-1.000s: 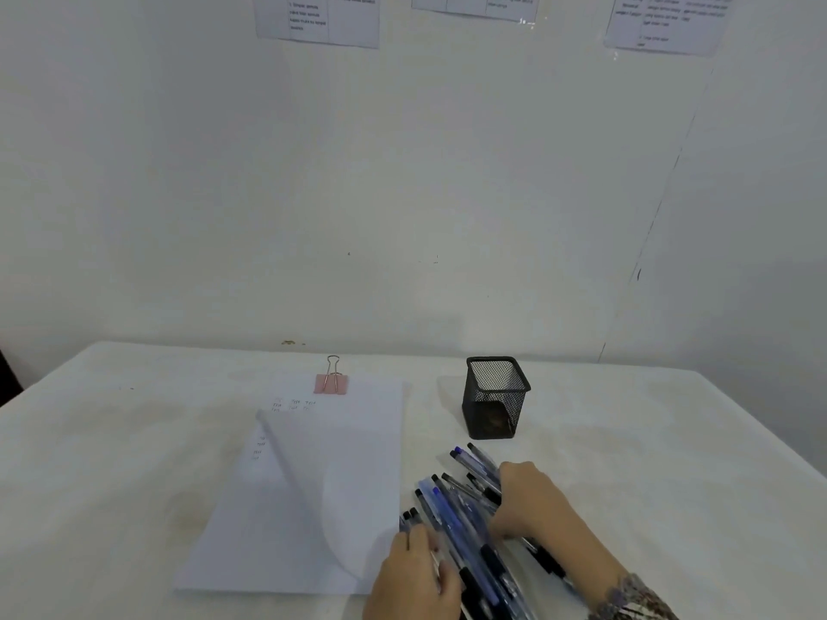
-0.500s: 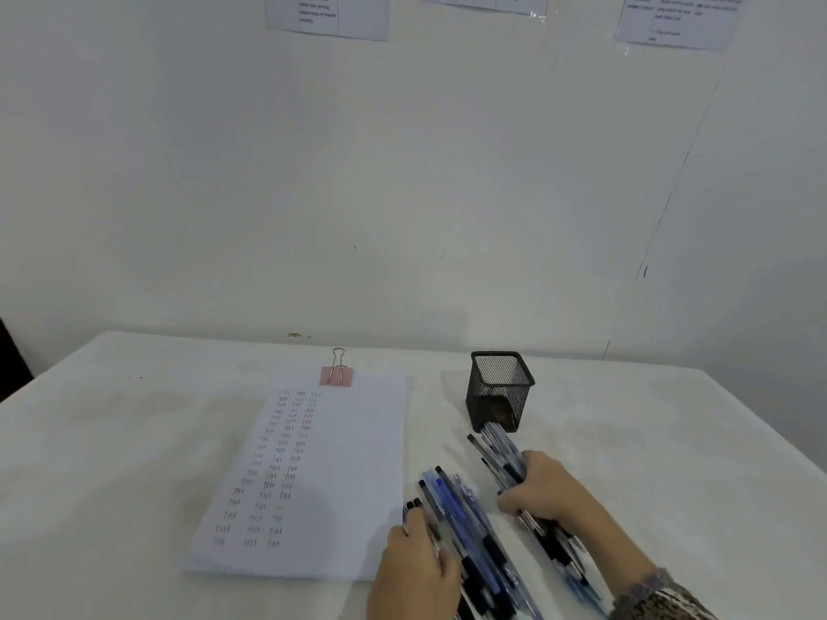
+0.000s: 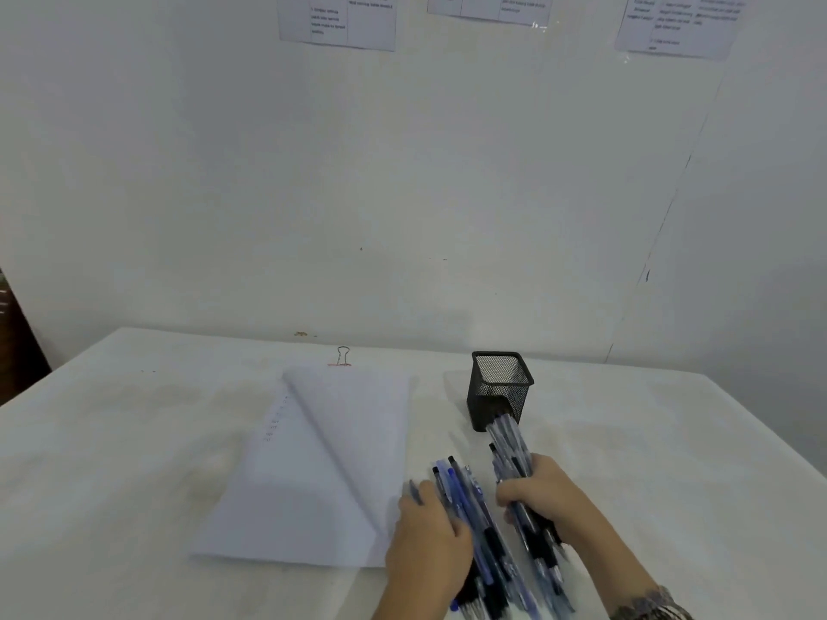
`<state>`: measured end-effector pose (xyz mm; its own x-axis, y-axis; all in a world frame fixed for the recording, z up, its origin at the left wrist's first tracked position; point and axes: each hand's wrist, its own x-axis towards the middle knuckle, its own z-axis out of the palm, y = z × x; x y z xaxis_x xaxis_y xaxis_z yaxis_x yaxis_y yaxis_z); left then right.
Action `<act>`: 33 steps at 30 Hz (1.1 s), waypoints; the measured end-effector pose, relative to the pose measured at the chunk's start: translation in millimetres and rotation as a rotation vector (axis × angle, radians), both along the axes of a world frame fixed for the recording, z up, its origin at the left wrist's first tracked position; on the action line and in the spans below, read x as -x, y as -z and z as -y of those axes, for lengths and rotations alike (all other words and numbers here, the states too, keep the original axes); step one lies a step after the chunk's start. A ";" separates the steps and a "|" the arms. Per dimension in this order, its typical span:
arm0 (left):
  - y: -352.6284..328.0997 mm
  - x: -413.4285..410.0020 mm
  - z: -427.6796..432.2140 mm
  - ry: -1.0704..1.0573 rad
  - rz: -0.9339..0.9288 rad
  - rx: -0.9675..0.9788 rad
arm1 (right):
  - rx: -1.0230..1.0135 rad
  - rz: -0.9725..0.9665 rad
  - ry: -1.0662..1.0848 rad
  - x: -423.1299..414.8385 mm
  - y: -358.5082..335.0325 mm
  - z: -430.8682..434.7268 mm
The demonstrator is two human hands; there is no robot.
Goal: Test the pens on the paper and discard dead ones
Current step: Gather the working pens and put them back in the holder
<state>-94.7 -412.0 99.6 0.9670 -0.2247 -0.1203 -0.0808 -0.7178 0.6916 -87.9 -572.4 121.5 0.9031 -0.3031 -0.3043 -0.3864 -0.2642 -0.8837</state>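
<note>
Rows of small ink marks (image 3: 275, 422) are seen on a lower sheet of the paper stack (image 3: 313, 476), so some testing is judged to be done already. No pen is being put to paper now. The stack lies flat on the desk (image 3: 134, 440), well left of the black mesh pen cup (image 3: 499, 391). Its top sheet is curled over diagonally, and a pink binder clip (image 3: 343, 356) is fixed at its far edge.

A bundle of pens (image 3: 510, 445) is gripped by the right hand (image 3: 546, 498), with the fingers wrapped tightly round it. The bundle's far ends reach just in front of the cup's base. More loose pens (image 3: 470, 503) lie side by side nearer than the cup, between the two hands. The left hand (image 3: 429, 530) is laid over them with its fingers close together. Whether a pen is pinched there cannot be told.

The pens are slim, with clear and blue barrels and dark rubbery grips. The cup is square, of open wire mesh, and little can be made out inside it. No discard place can be identified, so most of the sorting is judged to remain.
</note>
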 end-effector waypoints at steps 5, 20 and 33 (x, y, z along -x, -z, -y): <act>8.7 -1.1 -0.2 0.028 -0.020 -0.025 | -0.152 0.306 0.109 12.1 -20.5 3.9; 16.4 -5.7 -6.6 0.062 -0.052 0.095 | -0.154 0.608 0.410 44.3 20.7 -15.2; 12.9 -7.0 -6.1 0.081 -0.059 0.075 | -0.078 0.496 0.329 40.9 1.7 -12.0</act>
<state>-87.7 -405.9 86.7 0.9369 -0.3126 -0.1565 -0.0941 -0.6567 0.7482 -128.8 -560.4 119.9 0.8056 -0.5844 0.0972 0.0267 -0.1280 -0.9914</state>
